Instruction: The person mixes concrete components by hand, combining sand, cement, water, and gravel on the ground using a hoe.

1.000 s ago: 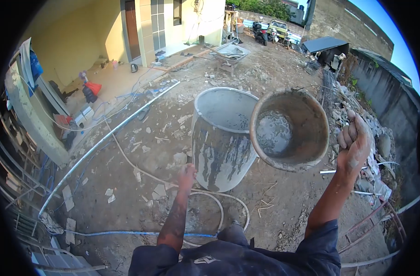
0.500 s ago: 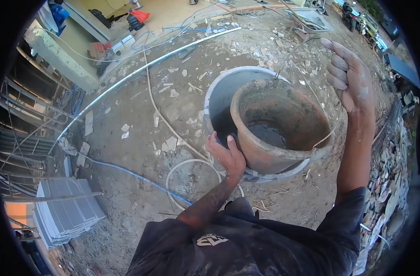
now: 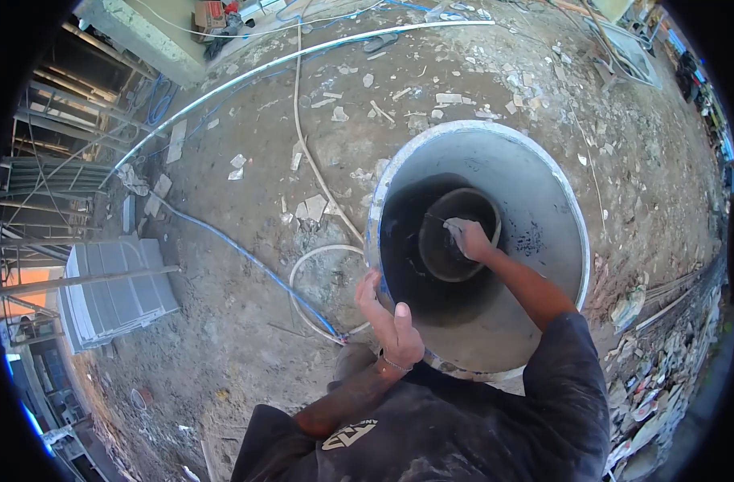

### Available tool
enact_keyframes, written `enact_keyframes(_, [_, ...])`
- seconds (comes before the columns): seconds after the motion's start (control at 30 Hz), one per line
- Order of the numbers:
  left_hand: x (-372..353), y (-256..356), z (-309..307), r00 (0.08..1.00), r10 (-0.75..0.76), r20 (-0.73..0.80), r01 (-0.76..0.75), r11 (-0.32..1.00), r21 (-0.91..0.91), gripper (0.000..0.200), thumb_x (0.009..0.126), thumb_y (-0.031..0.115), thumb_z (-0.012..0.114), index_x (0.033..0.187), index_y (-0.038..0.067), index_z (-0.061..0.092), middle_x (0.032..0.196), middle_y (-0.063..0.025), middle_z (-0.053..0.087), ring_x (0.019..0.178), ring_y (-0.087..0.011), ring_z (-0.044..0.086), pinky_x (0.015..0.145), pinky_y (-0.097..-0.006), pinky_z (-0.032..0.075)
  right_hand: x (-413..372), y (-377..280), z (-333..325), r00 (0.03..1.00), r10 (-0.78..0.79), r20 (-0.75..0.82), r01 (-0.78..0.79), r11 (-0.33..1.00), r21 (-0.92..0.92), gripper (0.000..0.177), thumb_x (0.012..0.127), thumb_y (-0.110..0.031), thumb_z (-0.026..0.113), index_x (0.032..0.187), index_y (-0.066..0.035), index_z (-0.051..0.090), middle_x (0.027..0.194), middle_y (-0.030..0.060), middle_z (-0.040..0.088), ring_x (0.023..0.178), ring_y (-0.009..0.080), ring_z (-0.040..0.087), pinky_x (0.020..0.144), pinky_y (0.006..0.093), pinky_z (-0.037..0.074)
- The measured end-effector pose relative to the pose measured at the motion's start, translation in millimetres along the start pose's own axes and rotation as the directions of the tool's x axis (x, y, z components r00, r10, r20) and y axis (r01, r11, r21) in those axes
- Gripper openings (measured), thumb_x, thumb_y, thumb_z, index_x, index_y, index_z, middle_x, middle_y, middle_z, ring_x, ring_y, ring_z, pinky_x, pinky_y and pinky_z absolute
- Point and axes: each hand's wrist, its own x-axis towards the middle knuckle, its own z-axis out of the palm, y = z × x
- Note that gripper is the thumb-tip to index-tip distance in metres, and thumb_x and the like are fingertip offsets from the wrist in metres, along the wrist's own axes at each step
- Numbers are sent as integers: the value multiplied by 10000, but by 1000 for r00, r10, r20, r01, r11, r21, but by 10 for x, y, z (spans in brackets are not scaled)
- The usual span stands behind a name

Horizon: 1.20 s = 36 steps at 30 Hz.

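Observation:
A dirty round bucket sits low inside a wide grey concrete ring, over its dark interior. My right hand reaches down into the ring, closed on the bucket's thin wire handle. Just outside the ring's near left rim is my left hand, open with nothing in it, its fingers stretched forward and thumb apart. The bucket's contents are too dark to make out.
A pale hose loops on the dirt left of the ring, beside a blue hose. A long white pipe crosses behind. Stacked grey panels stand left. Rubble lies right; a wheelbarrow stands far right.
The bucket has gone from above the ring's rim down into it, with my right hand still on its handle. My left hand has come off the bucket's side. The view has tilted downward.

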Motion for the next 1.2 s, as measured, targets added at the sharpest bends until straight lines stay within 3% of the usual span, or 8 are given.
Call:
enact_keyframes(0.07, [35,64,-49,1000,7,10,-8,998,69,537,864,291,292,1213,-114,243,1238,-230,265,1162,-307,270,991,-406,182,-55,344,294,996,-65,64,71,993,-94,189,845,-154,441,920,-39,571,786,196,578,731,358,567,649,411,447])
enact_keyframes(0.23, [19,156,-100,998,-58,6,57,991,122,633,830,414,362,1172,-115,294,1191,-269,315,1135,-341,299,970,-429,205,-311,671,870,988,105,116,-51,918,-394,231,826,-250,478,831,-68,620,782,153,571,778,337,525,693,444,383])
enact_keyframes(0.37, [13,243,-132,992,-121,29,114,980,164,658,819,471,337,1158,-92,310,1191,-253,306,1141,-320,287,967,-432,204,-403,748,1047,988,128,81,-83,903,-421,268,817,-301,479,763,-91,635,726,126,550,794,294,502,722,420,345])
enact_keyframes(0.47, [38,302,-105,986,-164,36,153,968,199,664,817,500,304,1151,-74,321,1178,-228,307,1151,-302,273,969,-426,206,-464,782,1110,952,135,276,10,884,-468,332,802,-360,472,708,-95,648,764,121,573,862,273,496,769,408,327])
enact_keyframes(0.63, [-53,192,-44,994,-58,-91,74,980,184,669,807,541,300,1117,-50,357,1167,-207,320,1122,-282,312,967,-418,220,-410,943,1233,707,218,673,272,794,-543,434,763,-460,436,723,-99,674,833,95,610,890,255,507,818,417,317])
enact_keyframes(0.83, [-43,198,60,973,-27,-228,74,977,198,653,805,556,305,1068,-34,402,1113,-207,382,1093,-288,358,953,-404,249,147,970,1366,581,197,790,311,843,-439,449,766,-458,438,801,-74,667,875,112,619,945,271,508,876,431,303])
enact_keyframes(0.93, [-66,149,1,978,30,-205,17,974,227,653,800,551,307,1047,-42,422,1080,-216,411,1064,-297,395,942,-404,268,229,997,1537,706,177,685,228,860,-457,451,768,-458,441,803,-69,665,863,117,620,959,273,506,877,421,307])
enact_keyframes(1.2, [-72,194,71,961,33,-274,29,975,219,658,778,547,354,1049,-47,433,1067,-224,427,1032,-309,424,935,-415,274,9,1259,1578,772,110,626,256,848,-465,439,777,-450,433,769,-76,662,886,121,583,936,295,483,833,453,324])
